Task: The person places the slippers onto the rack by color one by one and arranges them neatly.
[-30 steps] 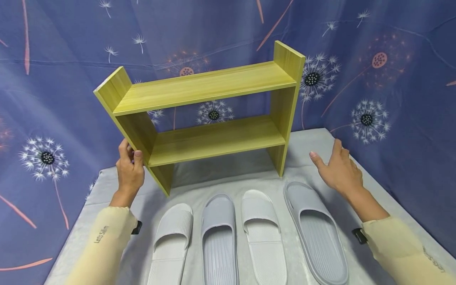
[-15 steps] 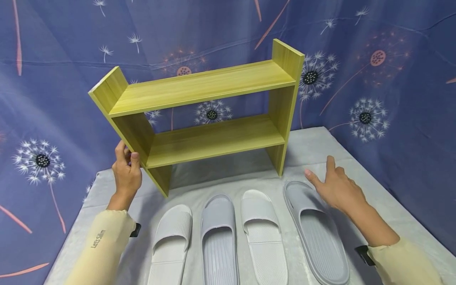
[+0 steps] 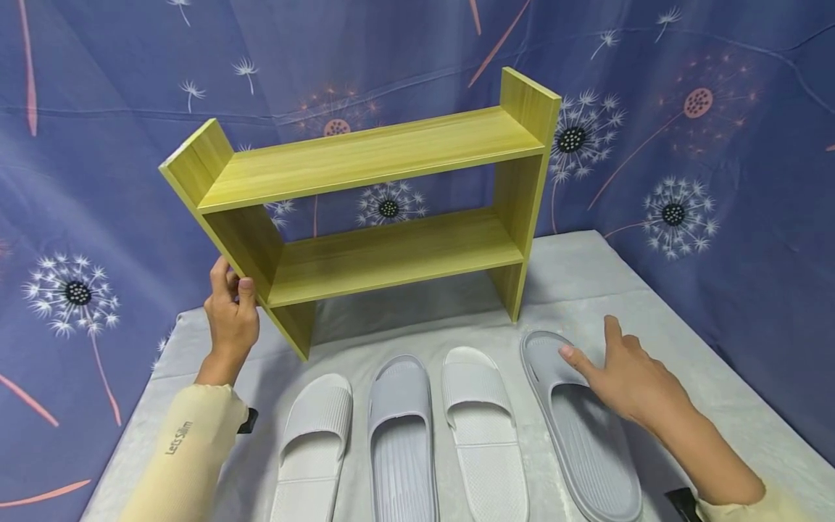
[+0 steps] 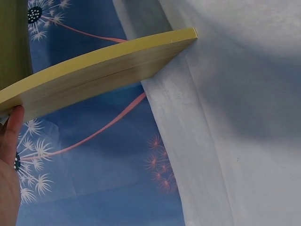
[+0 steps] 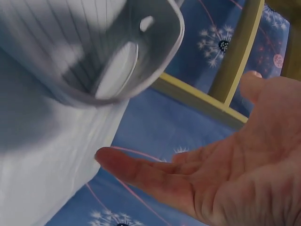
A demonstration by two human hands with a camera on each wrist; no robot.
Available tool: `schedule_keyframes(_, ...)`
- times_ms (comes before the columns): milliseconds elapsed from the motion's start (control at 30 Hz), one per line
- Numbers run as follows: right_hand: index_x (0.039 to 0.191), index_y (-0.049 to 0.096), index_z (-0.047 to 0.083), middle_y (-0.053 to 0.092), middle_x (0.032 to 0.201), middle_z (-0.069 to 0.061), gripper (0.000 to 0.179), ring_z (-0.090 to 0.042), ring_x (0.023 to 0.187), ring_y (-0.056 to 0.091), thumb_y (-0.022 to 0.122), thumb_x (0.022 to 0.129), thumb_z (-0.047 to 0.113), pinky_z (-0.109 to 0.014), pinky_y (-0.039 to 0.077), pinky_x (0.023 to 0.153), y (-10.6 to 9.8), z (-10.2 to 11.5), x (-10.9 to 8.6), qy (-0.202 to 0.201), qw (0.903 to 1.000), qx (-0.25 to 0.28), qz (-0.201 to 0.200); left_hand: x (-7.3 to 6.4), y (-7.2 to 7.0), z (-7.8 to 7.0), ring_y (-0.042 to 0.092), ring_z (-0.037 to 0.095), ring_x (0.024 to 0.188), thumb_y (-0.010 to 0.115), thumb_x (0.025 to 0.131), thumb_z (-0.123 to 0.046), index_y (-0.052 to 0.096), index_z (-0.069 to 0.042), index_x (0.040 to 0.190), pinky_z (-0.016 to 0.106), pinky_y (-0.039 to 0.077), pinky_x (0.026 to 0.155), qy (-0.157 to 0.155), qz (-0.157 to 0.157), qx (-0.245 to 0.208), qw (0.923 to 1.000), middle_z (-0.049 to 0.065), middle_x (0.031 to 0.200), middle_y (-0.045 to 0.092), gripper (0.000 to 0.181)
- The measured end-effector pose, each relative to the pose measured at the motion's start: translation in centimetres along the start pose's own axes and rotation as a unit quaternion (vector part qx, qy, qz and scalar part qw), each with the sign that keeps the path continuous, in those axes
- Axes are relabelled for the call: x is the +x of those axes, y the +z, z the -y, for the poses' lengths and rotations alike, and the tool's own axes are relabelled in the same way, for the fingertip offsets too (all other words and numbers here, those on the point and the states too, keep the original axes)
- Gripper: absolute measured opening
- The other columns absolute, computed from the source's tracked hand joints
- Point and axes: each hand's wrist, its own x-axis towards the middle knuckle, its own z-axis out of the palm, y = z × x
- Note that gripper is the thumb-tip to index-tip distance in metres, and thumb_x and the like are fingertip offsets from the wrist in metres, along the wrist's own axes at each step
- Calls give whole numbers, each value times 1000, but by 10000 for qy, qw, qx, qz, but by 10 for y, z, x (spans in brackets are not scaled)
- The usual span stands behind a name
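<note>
Four slides lie in a row on the grey-white cloth [image 3: 590, 283], strap ends away from the camera. L to R: white slide no. 1 [image 3: 316, 413], grey slide no. 1 [image 3: 401, 453], white slide no. 2 [image 3: 485, 446], grey slide no. 2 [image 3: 583, 435], the last set at a slant. Just behind them is a yellow wood-grain two-tier shelf [image 3: 398, 254], its L end nearer the camera. L hand [image 3: 230, 319] is at the shelf's L side panel [image 4: 94, 80], approx. level w/ the lower board: thumb & fingers laid on the outer face, not wrapped round it, some fingertips hidden. Contact only, no clench. R hand [image 3: 642, 380] released, nothing in its grasp; thumb & index spread apart at the far R slide. Thumb tip overlaps that strap in head view, but R wrist view shows a gap btw. fingers & slide. L sleeve [image 3: 176, 464], pale yellow, has small dark lettering; matching R sleeve [image 3: 737, 507] mostly cut off at frame edge. Bkgd: blue curtain [image 3: 424, 43] w/ white dandelion print & thin pink stems.
</note>
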Motion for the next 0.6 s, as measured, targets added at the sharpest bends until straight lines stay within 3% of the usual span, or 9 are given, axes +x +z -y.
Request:
schedule_keyframes(133, 135, -6, -10, 21, 123, -47, 108, -62, 100, 33, 27, 77, 74, -59, 37, 59, 10, 4, -12, -63, 9999, -102, -57, 0, 0, 0, 51, -5, 74, 43, 92, -30, 35, -18, 132, 13, 38, 59, 8, -7, 57, 10000, 10, 100, 62, 43)
schedule_keyframes(300, 134, -7, -11, 32, 115, -45, 111, -47, 74, 53, 34, 75, 74, -48, 39, 48, 24, 8, -25, -94, 9997, -181, -155, 0, 0, 0, 48, -1, 68, 41, 92, -35, 35, -19, 133, 17, 36, 56, 71, -36, 175, 9998, 11, 97, 62, 44)
schedule_keyframes(500, 131, -1, -18, 36, 108, -45, 116, -45, 69, 54, 40, 72, 74, -49, 39, 46, 38, 8, -38, -101, 9990, -318, -292, 0, 0, -2, 49, -3, 68, 41, 92, -34, 36, -21, 132, 17, 37, 56, -63, 9, 65, 10000, 12, 93, 63, 43)
schedule_keyframes(600, 128, 3, -21, 39, 101, -45, 120, -44, 64, 53, 42, 69, 76, -49, 39, 44, 45, 8, -45, -75, 9981, -440, -415, 1, 0, -1, 49, 2, 65, 40, 91, -38, 35, -21, 132, 17, 36, 54, -89, 19, 115, 9999, 15, 88, 62, 45)
